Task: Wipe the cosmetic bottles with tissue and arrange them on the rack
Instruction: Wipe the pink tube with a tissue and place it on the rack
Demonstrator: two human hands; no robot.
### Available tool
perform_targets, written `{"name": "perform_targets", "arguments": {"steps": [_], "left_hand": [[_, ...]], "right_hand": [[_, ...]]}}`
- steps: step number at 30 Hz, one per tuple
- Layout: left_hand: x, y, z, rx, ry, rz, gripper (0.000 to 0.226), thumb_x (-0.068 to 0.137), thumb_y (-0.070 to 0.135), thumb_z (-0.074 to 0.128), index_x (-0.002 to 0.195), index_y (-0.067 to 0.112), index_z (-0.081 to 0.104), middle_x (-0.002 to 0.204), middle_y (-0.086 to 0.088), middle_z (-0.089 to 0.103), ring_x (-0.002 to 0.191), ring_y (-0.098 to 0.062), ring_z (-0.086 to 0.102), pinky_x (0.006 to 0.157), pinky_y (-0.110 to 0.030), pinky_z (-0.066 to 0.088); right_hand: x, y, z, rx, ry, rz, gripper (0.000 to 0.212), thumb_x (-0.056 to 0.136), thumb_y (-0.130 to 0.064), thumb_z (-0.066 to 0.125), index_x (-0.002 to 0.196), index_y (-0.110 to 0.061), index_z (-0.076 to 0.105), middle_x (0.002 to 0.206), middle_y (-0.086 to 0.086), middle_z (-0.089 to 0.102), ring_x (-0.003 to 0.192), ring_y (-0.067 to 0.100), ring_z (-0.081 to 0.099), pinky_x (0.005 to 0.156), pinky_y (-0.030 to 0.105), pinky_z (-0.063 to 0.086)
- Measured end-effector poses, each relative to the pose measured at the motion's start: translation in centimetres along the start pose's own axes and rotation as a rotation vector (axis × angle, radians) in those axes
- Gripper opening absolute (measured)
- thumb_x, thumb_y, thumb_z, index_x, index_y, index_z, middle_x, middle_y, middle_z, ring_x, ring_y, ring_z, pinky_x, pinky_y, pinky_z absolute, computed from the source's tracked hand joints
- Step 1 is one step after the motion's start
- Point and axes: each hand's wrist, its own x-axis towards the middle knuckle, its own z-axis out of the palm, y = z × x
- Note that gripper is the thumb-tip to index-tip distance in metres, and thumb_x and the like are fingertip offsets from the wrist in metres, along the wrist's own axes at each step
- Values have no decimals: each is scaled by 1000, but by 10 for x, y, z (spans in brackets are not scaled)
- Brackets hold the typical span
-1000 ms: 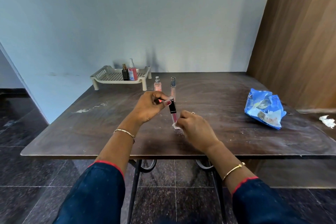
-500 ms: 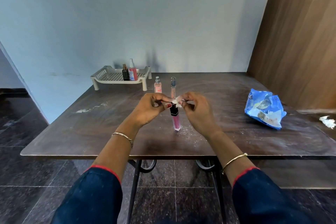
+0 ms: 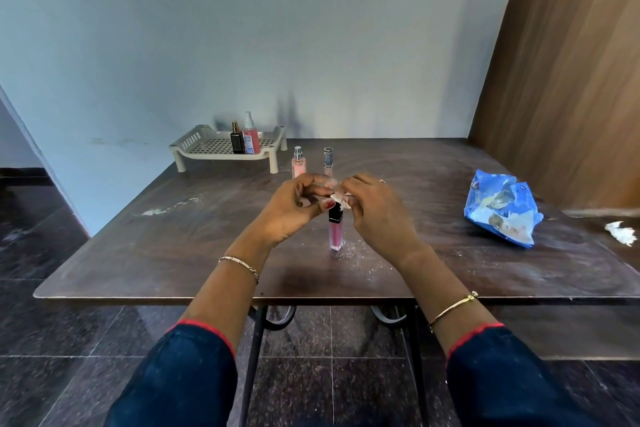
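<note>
A pink lip gloss tube with a black cap stands upright on the dark table. My left hand pinches its cap from the left. My right hand presses a small white tissue against the top of the cap. Behind my hands stand a pink spray bottle and a slim clear tube. The beige rack at the back left holds a black bottle and a red spray bottle.
A crumpled blue tissue packet lies at the right of the table. A used white tissue lies near the right edge. White dust marks the tabletop under the tube and at the left. A wooden panel rises on the right.
My right hand has risen with the tissue from the tube's base to its cap. The tube has gone from tilted to upright on the table.
</note>
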Motion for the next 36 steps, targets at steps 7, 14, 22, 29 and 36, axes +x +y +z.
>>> {"name": "perform_targets", "arguments": {"steps": [7,14,22,29,36], "left_hand": [[-6,-17,13,14,-38,-69,31,83,12,70,113,13,62,108,2,68,101,-6,61,84,-12,42],[1,-17,17,138,24,-19,15,84,10,69,98,10,68,93,-1,71,84,-5,63,76,-7,44],[2,-21,19,182,60,28,12,82,11,70,89,21,68,78,14,67,72,8,59,71,-2,40],[1,-22,20,233,82,6,24,83,17,70,106,20,69,85,11,69,82,-5,61,73,-1,40],[-1,-22,19,246,87,4,5,83,19,70,84,23,67,79,9,67,82,-12,62,76,-20,43]], "right_hand": [[10,-3,-11,-30,-119,-1,26,82,4,50,99,-11,63,97,5,61,85,26,55,66,28,33],[13,-13,-8,-81,-127,-12,25,82,2,50,101,-9,62,102,7,59,90,27,54,69,30,37],[6,-7,-11,-194,-134,-141,25,78,9,53,91,-10,63,93,7,58,81,26,55,65,29,40],[-12,20,-8,-14,-78,46,21,84,4,56,89,-12,69,88,4,63,77,23,58,65,32,46],[16,-3,-1,105,-18,6,21,85,4,50,92,-7,67,94,6,63,85,21,55,71,28,39]]}}
